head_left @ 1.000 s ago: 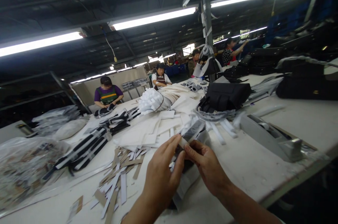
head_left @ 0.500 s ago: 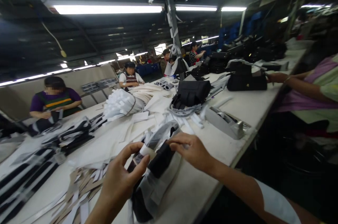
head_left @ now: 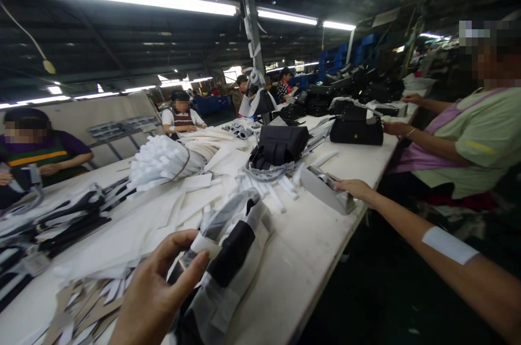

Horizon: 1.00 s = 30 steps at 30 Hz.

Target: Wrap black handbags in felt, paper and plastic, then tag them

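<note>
My left hand (head_left: 166, 274) pinches a white strip (head_left: 205, 246) between thumb and fingers, at the end of a black bag (head_left: 233, 253) partly wrapped in pale, thin material. The bag lies near the table's front edge. Farther right, my right hand (head_left: 353, 190) is at the end of a grey tape dispenser (head_left: 325, 189), its fingers closed together at the cutting end. Whatever those fingers grip is too small to make out. A black bag (head_left: 283, 144) with clear wrapping sits just behind the dispenser.
White foam strips (head_left: 160, 163) lie bundled on the table (head_left: 280, 258). Brown and white strips (head_left: 87, 307) are at the lower left, black straps (head_left: 73, 215) above them. At right a person (head_left: 468, 133) handles a black bag (head_left: 356, 127). Other people work across the table.
My right hand has left the wrapped bag and moved right to the tape dispenser. My left hand still holds the white strip. The view has turned right, showing more of the person there.
</note>
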Each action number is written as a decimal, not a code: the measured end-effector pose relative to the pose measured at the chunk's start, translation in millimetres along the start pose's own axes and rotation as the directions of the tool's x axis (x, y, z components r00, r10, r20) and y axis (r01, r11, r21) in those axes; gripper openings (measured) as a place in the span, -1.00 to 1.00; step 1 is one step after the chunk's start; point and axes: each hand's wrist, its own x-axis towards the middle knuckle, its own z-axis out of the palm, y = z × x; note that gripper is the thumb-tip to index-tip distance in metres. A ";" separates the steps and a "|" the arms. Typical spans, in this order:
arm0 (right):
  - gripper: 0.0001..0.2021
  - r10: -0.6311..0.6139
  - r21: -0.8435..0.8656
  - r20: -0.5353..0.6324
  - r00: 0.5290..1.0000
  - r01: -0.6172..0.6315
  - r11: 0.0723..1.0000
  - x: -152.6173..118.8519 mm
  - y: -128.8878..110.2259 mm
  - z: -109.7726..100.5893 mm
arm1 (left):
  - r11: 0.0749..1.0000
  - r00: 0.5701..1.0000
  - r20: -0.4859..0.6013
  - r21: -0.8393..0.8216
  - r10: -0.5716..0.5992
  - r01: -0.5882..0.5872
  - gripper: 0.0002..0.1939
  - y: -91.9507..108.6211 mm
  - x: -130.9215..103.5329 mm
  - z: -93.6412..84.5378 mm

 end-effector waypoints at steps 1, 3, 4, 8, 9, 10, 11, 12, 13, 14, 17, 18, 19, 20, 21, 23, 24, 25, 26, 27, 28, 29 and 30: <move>-0.78 0.022 0.042 0.011 1.000 -0.022 0.999 0.2 1.3 1.8 | 1.000 1.000 -0.009 0.002 0.005 -0.005 -0.48 0.0 -0.2 -0.1; -0.75 0.050 0.136 0.028 0.998 -0.054 0.989 -0.6 0.1 3.1 | 1.000 1.000 -0.022 0.010 0.017 -0.017 -0.50 -0.7 -0.5 -0.7; -0.74 0.056 0.186 0.032 0.998 -0.061 0.981 -1.7 -2.2 2.2 | 1.000 1.000 -0.023 0.014 0.021 -0.021 -0.51 -1.1 -0.7 -1.0; -0.80 0.040 0.372 0.018 0.999 -0.044 0.927 -13.2 -15.8 -10.1 | 0.999 1.000 -0.012 0.031 0.005 -0.005 -0.48 -1.9 -1.8 -1.5; -0.81 0.034 0.411 0.013 0.999 -0.036 0.911 -17.6 -18.7 -14.6 | 0.999 1.000 -0.013 0.033 -0.003 0.003 -0.47 -2.1 -1.8 -1.5; -0.83 0.031 0.444 0.010 0.999 -0.032 0.895 -22.6 -20.7 -19.1 | 0.999 1.000 -0.014 0.032 -0.008 0.008 -0.46 -2.6 -1.6 -1.6; -0.83 0.035 0.470 0.009 0.999 -0.035 0.882 -27.8 -21.4 -23.5 | 0.999 1.000 -0.012 0.031 -0.009 0.009 -0.45 -3.4 -1.2 -1.8; -0.84 0.045 0.487 0.011 0.999 -0.045 0.872 -33.2 -20.8 -27.6 | 0.999 1.000 -0.007 0.032 -0.005 0.005 -0.44 -4.5 -0.5 -2.1; -0.84 0.061 0.498 0.016 0.998 -0.061 0.865 -38.6 -18.6 -31.0 | 0.999 1.000 0.003 0.037 0.001 -0.001 -0.43 -5.9 0.3 -2.7; -0.84 0.080 0.503 0.023 0.997 -0.080 0.861 -43.9 -14.8 -33.6 | 0.999 1.000 0.014 0.045 0.007 -0.007 -0.42 -7.5 1.2 -3.4; -0.86 0.135 0.504 0.036 0.990 -0.135 0.853 -57.7 3.4 -34.4 | 0.998 0.999 0.033 0.058 0.002 -0.003 -0.40 -12.6 3.1 -5.6; -0.88 0.153 0.501 0.030 0.988 -0.147 0.853 -60.9 10.5 -32.2 | 0.999 0.999 0.032 0.051 -0.005 0.003 -0.40 -13.9 3.5 -6.1; -0.89 0.168 0.499 0.016 0.986 -0.154 0.853 -63.1 17.5 -28.8 | 0.999 0.999 0.031 0.036 -0.011 0.010 -0.40 -14.9 3.7 -6.3; -0.90 0.181 0.498 -0.003 0.983 -0.156 0.853 -64.3 23.9 -24.6 | 1.000 0.999 0.030 0.014 -0.019 0.018 -0.39 -15.7 4.0 -6.4; -0.91 0.191 0.499 -0.026 0.981 -0.153 0.853 -64.6 29.4 -19.9 | 1.000 0.999 0.032 -0.011 -0.025 0.026 -0.39 -16.1 4.5 -6.5; -0.91 0.203 0.506 -0.077 0.976 -0.137 0.852 -63.3 37.9 -10.4 | 0.997 0.998 0.043 -0.059 -0.041 0.044 -0.39 -16.4 5.9 -6.4; -0.90 0.209 0.510 -0.099 0.973 -0.130 0.850 -62.6 41.0 -6.4 | 0.996 0.998 0.050 -0.076 -0.050 0.053 -0.38 -16.4 6.8 -6.2; -0.89 0.216 0.513 -0.117 0.969 -0.127 0.849 -62.4 43.5 -3.1 | 0.994 0.997 0.053 -0.090 -0.056 0.060 -0.39 -16.1 7.7 -6.0; -0.86 0.225 0.514 -0.128 0.966 -0.129 0.848 -63.3 45.3 -0.3 | 0.992 0.997 0.048 -0.105 -0.059 0.064 -0.39 -15.5 8.5 -5.6; -0.84 0.234 0.516 -0.134 0.963 -0.134 0.846 -65.7 46.2 2.4 | 0.990 0.997 0.039 -0.126 -0.060 0.064 -0.39 -14.6 9.0 -5.0; -0.82 0.238 0.518 -0.135 0.962 -0.136 0.844 -69.8 45.8 5.4 | 0.986 0.998 0.030 -0.151 -0.060 0.064 -0.40 -13.2 9.0 -4.1; -0.80 0.235 0.522 -0.130 0.963 -0.135 0.842 -75.7 43.4 9.5 | 0.982 0.998 0.024 -0.176 -0.060 0.063 -0.41 -11.3 8.6 -3.0; -0.79 0.225 0.527 -0.122 0.967 -0.129 0.840 -83.4 38.5 15.0 | 0.978 0.998 0.024 -0.201 -0.060 0.064 -0.42 -8.9 7.8 -1.8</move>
